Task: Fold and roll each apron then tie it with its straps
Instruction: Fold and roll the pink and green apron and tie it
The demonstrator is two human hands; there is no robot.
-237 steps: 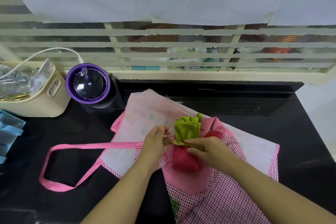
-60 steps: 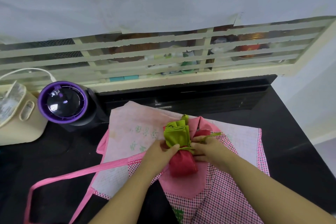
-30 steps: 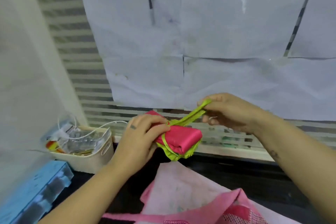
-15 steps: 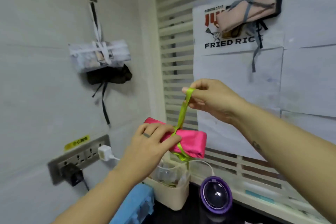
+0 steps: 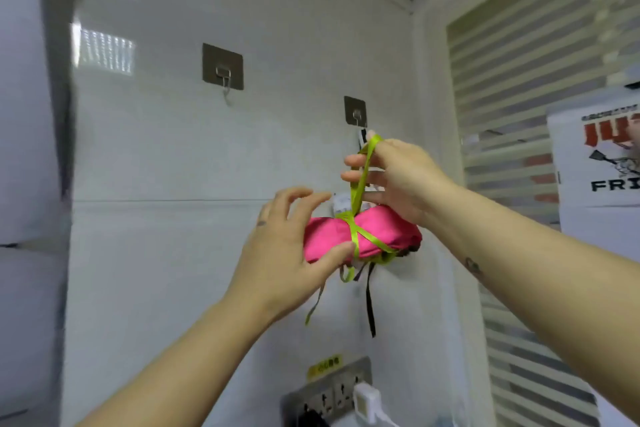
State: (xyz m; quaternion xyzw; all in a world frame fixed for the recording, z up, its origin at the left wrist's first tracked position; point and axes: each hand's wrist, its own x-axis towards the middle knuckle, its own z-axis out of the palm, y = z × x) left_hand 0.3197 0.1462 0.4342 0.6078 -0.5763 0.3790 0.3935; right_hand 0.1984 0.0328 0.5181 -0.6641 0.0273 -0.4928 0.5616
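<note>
Steadying the work from the near side, the left hand point(image 5: 287, 250) presses its thumb to the hot-pink rolled fabric apron point(image 5: 381, 229) where the thin lime-green ribbon strap point(image 5: 360, 184) crosses itself. Its fingers are lifted and loosely bent above the roll, not closed on it. The roll is held up in the air between the two hands, in front of the wall. The strap runs round its middle and a loose green tail dangles below.

Just beyond, the right hand point(image 5: 398, 177) pinches a loop of that strap drawn up from the wrap. The top of the loop sits over a fingertip, just under a small square metal adhesive wall hook point(image 5: 355, 114).

For this apron I judge the folding, rolling and tying done, since the roll is tight and bound. What seems left is slipping the loop onto the hook.

Behind the roll, scraps of white and dark cloth and a long black strap point(image 5: 370, 308) show. This is probably another bundle on the same hook, though it is mostly hidden.

A second square metal hook point(image 5: 223, 68) sits further left. Low on the wall is a grey socket strip point(image 5: 325, 392) holding a white plug point(image 5: 365, 400). Farthest right are pale slatted blinds point(image 5: 536, 80) and a white printed poster point(image 5: 602, 156).

No worktop is in view, so I cannot tell whether more aprons wait.
</note>
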